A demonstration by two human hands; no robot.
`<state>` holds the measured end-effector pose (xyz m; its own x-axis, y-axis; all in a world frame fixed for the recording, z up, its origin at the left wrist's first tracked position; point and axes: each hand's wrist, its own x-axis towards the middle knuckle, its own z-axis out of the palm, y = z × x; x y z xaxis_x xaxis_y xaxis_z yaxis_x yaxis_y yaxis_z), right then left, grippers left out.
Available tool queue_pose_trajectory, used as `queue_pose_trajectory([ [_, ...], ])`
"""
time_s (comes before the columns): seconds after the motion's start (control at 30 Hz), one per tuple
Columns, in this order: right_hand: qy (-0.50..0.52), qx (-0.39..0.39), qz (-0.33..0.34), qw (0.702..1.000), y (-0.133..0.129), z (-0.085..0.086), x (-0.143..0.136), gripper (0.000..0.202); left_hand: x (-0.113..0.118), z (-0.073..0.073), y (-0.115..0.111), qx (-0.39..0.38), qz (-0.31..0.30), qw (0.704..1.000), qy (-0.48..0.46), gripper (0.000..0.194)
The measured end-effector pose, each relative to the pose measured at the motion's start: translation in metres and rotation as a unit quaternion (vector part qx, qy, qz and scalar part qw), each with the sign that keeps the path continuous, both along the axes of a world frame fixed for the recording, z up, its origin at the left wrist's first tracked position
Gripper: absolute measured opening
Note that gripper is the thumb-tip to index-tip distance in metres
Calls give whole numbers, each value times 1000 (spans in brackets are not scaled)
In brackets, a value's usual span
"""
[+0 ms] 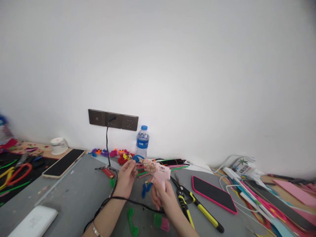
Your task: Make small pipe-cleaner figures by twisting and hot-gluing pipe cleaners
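Observation:
My right hand [164, 196] is wrapped round the handle of a pale pink hot glue gun [163, 172]. Its nozzle end, covered in crusted bits, points left toward my left hand [127, 174]. Between the pinched fingertips of that hand is a small blue fuzzy piece [135, 158], seemingly a coiled pipe cleaner. The nozzle is close to this piece; whether they touch I cannot tell. A black power cord [135, 200] runs across my left forearm to below the gun. Under my hands lie blue fuzzy bits [146, 189] and a bent green fuzzy piece [132, 222].
Yellow-and-black pliers [206, 212] and a pink-cased phone [214, 195] lie to the right. A water bottle [142, 141] stands by the wall near the sockets [113, 120]. Another phone [64, 163], a white box [34, 222] and orange-handled scissors [21, 174] are at left.

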<state>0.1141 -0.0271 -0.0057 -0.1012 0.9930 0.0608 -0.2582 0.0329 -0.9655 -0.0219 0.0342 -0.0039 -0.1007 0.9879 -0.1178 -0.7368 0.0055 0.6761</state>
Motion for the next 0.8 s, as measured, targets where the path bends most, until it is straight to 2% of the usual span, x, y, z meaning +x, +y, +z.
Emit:
queue_pose_trajectory([
  [0.37,-4,-3,12,1000,0,0,2,45,0,4,-1,-2,13,1000,-11,40],
  [0.6,30,35,48,998,-3,1,7,47,-3,1,2,-8,31,999,-22,40],
  [0.7,46,58,53,996,-6,6,6,47,-2,-2,4,-13,36,999,-23,40],
  [0.8,34,75,22,996,-9,17,-2,53,1,-10,5,-20,34,999,-9,37],
])
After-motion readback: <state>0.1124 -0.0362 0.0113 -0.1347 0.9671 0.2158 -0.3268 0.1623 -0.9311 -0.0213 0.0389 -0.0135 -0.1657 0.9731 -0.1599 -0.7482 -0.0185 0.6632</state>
